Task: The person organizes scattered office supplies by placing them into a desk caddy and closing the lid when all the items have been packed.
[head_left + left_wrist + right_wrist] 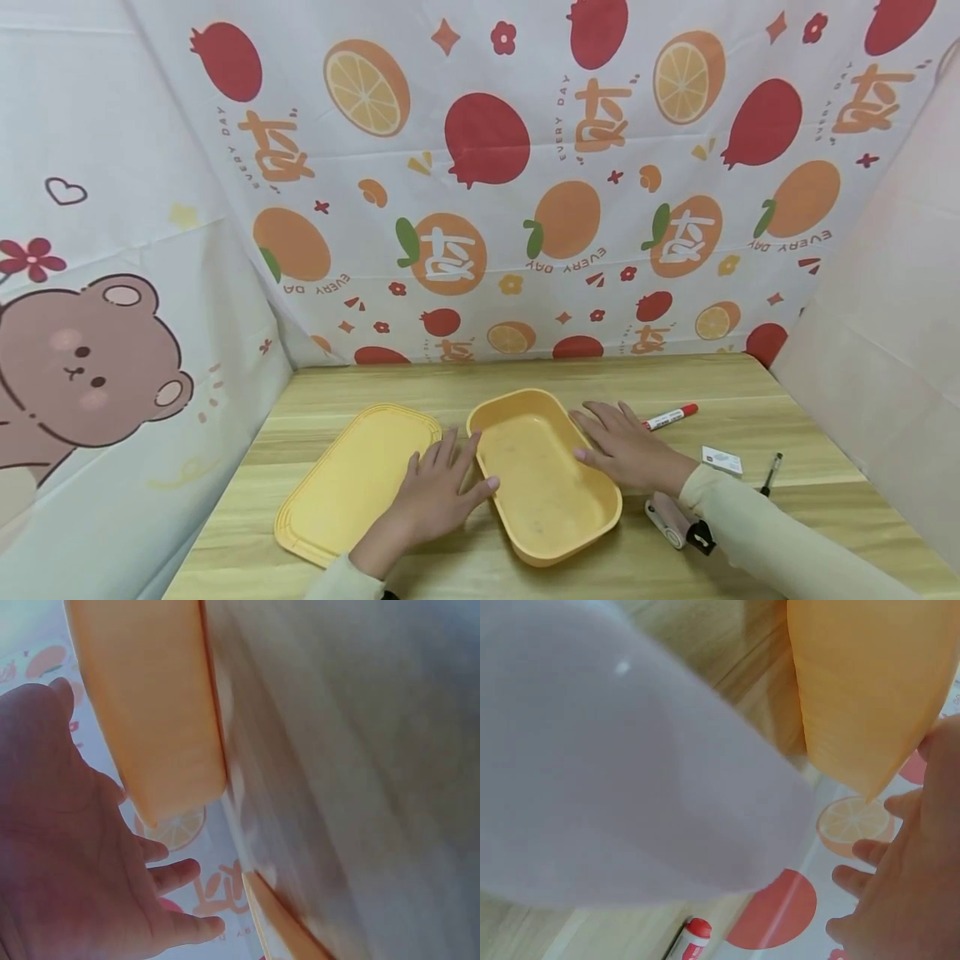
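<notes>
A yellow rectangular plastic box (536, 483), open at the top, lies on the table between both hands. My left hand (438, 496) is at its left side with fingers spread and the thumb tip over the rim. On the right side, my right hand (626, 450) has its fingers extended, with the thumb reaching over the rim. Both wrist views show the box's outer wall (154, 712) beside straight fingers. A flat yellow lid (360, 483) lies left of the box, partly behind my left hand.
Right of the box are a red-capped marker (671, 417), a small white card-like item (722, 461) and a dark pen (771, 475). A pinkish rounded object (667, 518) sits by my right wrist. Printed cloth (480, 317) walls the table's back and sides.
</notes>
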`<act>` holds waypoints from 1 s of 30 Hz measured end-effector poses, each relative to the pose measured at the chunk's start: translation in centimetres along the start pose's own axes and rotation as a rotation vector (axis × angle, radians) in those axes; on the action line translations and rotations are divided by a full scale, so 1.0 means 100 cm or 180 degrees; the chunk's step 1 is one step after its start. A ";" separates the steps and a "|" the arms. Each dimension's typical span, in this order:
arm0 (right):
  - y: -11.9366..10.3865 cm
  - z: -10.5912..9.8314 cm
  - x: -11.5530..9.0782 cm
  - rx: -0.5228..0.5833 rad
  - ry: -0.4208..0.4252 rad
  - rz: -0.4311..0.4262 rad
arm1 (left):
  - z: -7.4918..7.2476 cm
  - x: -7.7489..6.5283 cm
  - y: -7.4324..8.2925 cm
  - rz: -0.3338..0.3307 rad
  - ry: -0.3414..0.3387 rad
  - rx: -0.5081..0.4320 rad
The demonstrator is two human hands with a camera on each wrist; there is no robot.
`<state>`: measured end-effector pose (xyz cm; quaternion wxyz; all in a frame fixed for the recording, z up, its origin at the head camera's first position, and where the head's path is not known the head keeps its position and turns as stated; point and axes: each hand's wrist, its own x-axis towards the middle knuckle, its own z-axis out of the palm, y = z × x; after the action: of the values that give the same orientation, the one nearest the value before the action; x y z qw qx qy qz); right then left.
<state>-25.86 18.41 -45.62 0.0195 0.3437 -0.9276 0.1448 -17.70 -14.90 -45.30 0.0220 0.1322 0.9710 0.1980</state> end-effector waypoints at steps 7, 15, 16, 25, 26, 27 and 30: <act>0.005 -0.002 -0.006 0.0129 -0.0159 -0.0017 | 0.005 -0.006 0.004 0.0078 0.0011 0.0137; 0.008 0.000 -0.010 0.0057 -0.0121 -0.0051 | 0.008 -0.007 0.005 -0.0004 -0.0026 0.0163; 0.008 0.000 -0.010 0.0039 -0.0116 -0.0065 | 0.007 -0.006 0.005 -0.0014 -0.0033 0.0145; 0.004 -0.002 -0.013 0.0018 -0.0147 -0.0012 | -0.001 -0.003 0.006 -0.0034 -0.0131 0.0055; 0.003 -0.003 -0.015 0.0029 -0.0146 0.0001 | -0.002 -0.003 0.005 -0.0033 -0.0152 0.0044; 0.003 -0.002 -0.016 0.0027 -0.0143 0.0008 | -0.002 -0.003 0.005 -0.0029 -0.0165 0.0041; 0.002 -0.001 -0.021 -0.0005 -0.0110 0.0010 | -0.004 -0.002 0.004 -0.0005 -0.0177 0.0067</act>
<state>-24.39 19.90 -45.82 0.0035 0.3447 -0.9285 0.1382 -17.43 -14.75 -44.75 0.0477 0.1372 0.9722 0.1839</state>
